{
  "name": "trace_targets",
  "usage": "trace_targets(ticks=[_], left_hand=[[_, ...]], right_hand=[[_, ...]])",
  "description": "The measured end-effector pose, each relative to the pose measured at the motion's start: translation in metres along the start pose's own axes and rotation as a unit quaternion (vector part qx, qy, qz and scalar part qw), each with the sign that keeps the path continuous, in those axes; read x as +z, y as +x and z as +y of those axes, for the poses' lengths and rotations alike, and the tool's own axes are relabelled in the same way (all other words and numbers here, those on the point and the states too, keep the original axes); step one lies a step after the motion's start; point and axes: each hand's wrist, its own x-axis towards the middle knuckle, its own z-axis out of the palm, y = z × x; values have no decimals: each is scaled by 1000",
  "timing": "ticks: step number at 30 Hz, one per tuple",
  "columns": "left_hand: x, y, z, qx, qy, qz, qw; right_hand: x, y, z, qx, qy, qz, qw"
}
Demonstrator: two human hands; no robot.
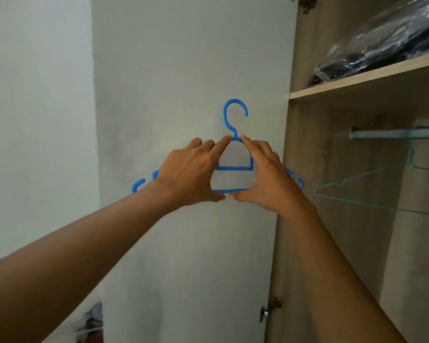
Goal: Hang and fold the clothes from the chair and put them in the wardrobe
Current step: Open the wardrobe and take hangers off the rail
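Both hands, my left hand (191, 169) and right hand (265, 174), grip the blue hanger (234, 167), fingers on its shoulders and thumbs under its bottom bar, hook up, before the white wardrobe door (183, 70); beyond, a teal wire hanger (342, 183) hangs from the rail (394, 133) under a shelf (357, 81).

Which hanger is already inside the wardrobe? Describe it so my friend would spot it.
Look into the open wardrobe on the right, below the wooden shelf, to the metal rail. The wire hanger hangs from it. It is thin and pale teal, untouched, unlike the thick bright blue plastic hanger that the left hand and right hand hold before the white door.
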Motion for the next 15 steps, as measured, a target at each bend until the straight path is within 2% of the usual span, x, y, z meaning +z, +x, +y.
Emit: trace_targets(ticks=[9,15], left_hand=[[-98,-183,-106,-96,65,-91,989],[-154,-283,-165,-172,114,-144,968]], right_hand=[[52,-50,-178,-153,-20,-60,986],[96,-63,-280,-247,31,-75,966]])
